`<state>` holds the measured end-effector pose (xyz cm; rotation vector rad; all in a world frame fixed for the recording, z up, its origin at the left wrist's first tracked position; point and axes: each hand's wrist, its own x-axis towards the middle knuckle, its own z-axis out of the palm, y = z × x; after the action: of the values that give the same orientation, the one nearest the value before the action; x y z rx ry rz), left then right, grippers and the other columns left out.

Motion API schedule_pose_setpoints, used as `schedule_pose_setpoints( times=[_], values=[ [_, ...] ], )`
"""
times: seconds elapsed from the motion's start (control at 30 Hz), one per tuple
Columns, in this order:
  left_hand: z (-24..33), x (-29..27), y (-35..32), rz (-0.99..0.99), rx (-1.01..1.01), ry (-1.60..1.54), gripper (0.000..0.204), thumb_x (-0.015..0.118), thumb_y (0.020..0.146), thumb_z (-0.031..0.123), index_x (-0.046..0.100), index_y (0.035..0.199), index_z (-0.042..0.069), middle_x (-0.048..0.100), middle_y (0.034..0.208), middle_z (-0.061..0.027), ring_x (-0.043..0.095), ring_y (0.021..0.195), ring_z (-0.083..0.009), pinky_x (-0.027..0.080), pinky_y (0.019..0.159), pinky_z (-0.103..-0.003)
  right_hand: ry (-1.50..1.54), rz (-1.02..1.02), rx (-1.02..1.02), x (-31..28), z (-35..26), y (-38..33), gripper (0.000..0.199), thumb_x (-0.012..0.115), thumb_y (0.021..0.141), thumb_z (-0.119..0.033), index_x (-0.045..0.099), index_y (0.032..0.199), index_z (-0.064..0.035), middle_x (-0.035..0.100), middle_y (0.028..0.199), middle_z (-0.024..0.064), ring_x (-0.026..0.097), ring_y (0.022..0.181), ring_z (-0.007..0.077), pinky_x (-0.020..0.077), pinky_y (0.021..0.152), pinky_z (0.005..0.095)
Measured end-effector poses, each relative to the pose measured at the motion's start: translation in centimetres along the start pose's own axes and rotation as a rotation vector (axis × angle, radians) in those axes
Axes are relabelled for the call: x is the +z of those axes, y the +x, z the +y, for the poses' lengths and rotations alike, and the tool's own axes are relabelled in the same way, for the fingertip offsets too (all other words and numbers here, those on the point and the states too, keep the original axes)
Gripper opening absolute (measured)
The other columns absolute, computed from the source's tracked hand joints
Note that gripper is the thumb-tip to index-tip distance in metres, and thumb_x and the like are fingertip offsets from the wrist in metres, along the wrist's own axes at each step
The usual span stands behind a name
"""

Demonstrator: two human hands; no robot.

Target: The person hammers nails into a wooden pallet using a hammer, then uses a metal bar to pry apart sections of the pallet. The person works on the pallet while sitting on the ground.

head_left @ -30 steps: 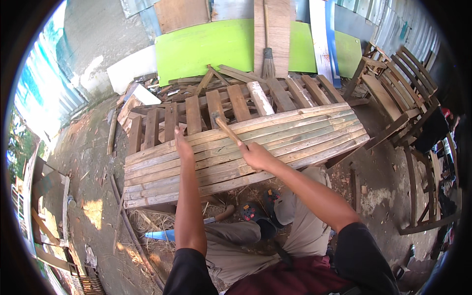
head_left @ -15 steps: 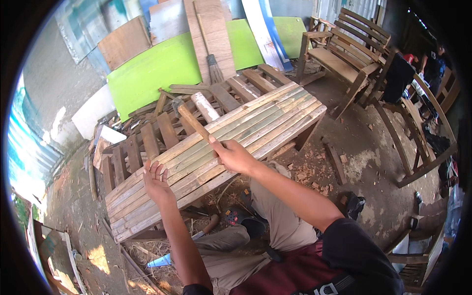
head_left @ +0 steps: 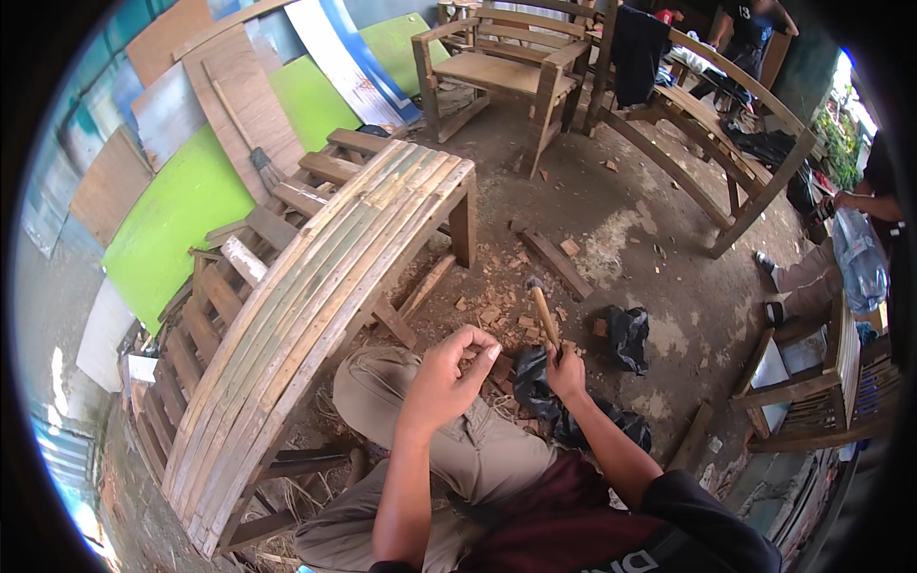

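Note:
My right hand (head_left: 567, 372) is wrapped round the wooden handle of a hammer (head_left: 544, 313), whose head points away from me over the littered floor. To its left, my left hand (head_left: 444, 377) is raised above my knee. Its fingers are curled in and the thumb meets them; anything between them is too small to make out. Left of both hands stands a long slatted wooden bench (head_left: 330, 263), its boards lying side by side. Neither hand touches it.
Loose boards (head_left: 218, 291) lie behind the bench, near a broom (head_left: 265, 169) and a green panel (head_left: 172, 234). Black plastic (head_left: 626, 339) and a wooden piece (head_left: 552, 263) lie on the floor. A wooden armchair (head_left: 497, 72) stands beyond. At right a person holds a clear plastic thing (head_left: 860, 253).
The view has swung right. My right hand has carried the hammer from over the bench to the right of it. My left hand has left the bench and its fingers have closed.

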<state>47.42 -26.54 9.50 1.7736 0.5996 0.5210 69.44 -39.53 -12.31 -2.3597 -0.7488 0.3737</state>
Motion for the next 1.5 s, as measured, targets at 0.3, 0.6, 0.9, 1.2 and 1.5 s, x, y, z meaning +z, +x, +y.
schedule_pose_setpoints(
  times=[0.3, 0.6, 0.9, 1.2, 1.5],
  values=[
    [-2.1, 4.5, 2.1, -0.325, -0.223, 0.525, 0.039, 0.062, 0.100, 0.039, 0.066, 0.113, 0.002, 0.070, 0.113, -0.0218, 0.065, 0.112, -0.0385, 0.050, 0.094, -0.044, -0.267, 0.008, 0.307, 2.4, 17.0, -2.6, 0.037, 0.057, 0.100, -0.035, 0.058, 0.104, 0.0018, 0.071, 0.094, 0.0274, 0.069, 0.090, 0.0476, 0.0533, 0.081, 0.0558],
    [-5.0, 8.0, 7.0, -0.404, -0.206, 0.592, 0.038, 0.062, 0.099, 0.039, 0.066, 0.113, 0.003, 0.071, 0.110, -0.0206, 0.066, 0.106, -0.0373, 0.051, 0.093, -0.045, -0.363, 0.227, -0.016, 7.4, 20.3, -2.2, 0.030, 0.065, 0.093, -0.025, 0.059, 0.113, -0.0041, 0.058, 0.115, 0.0175, 0.056, 0.112, 0.0394, 0.0462, 0.091, 0.0509],
    [-17.0, 14.9, 11.0, -0.788, -0.393, 0.852, 0.030, 0.060, 0.098, 0.027, 0.070, 0.112, 0.003, 0.072, 0.112, -0.0209, 0.069, 0.105, -0.0359, 0.052, 0.091, -0.044, 0.169, 0.045, 0.101, 14.6, 17.6, -3.1, 0.037, 0.072, 0.089, -0.018, 0.061, 0.118, 0.0025, 0.059, 0.117, 0.0257, 0.058, 0.110, 0.0456, 0.0478, 0.096, 0.0492],
    [-28.1, 23.9, 8.2, -0.889, -0.687, 0.821, 0.069, 0.054, 0.089, 0.015, 0.040, 0.155, 0.020, 0.031, 0.164, -0.0068, 0.025, 0.153, -0.0227, 0.020, 0.125, -0.051, 0.322, -0.045, 0.196, 13.3, 19.5, -3.4, 0.024, 0.061, 0.087, -0.001, 0.069, 0.109, 0.0032, 0.066, 0.117, 0.0231, 0.063, 0.110, 0.0412, 0.0500, 0.096, 0.0446],
    [-26.9, 22.8, 9.8, -0.861, -0.529, 1.085, 0.069, 0.055, 0.100, 0.027, 0.025, 0.162, 0.027, 0.005, 0.172, -0.0038, 0.005, 0.158, -0.0235, 0.005, 0.128, -0.052, 0.238, -0.071, 0.121, 13.9, 22.0, 0.0, 0.033, 0.067, 0.084, -0.005, 0.065, 0.116, 0.0023, 0.062, 0.120, 0.0242, 0.061, 0.110, 0.0451, 0.0497, 0.096, 0.0481]
  ],
)
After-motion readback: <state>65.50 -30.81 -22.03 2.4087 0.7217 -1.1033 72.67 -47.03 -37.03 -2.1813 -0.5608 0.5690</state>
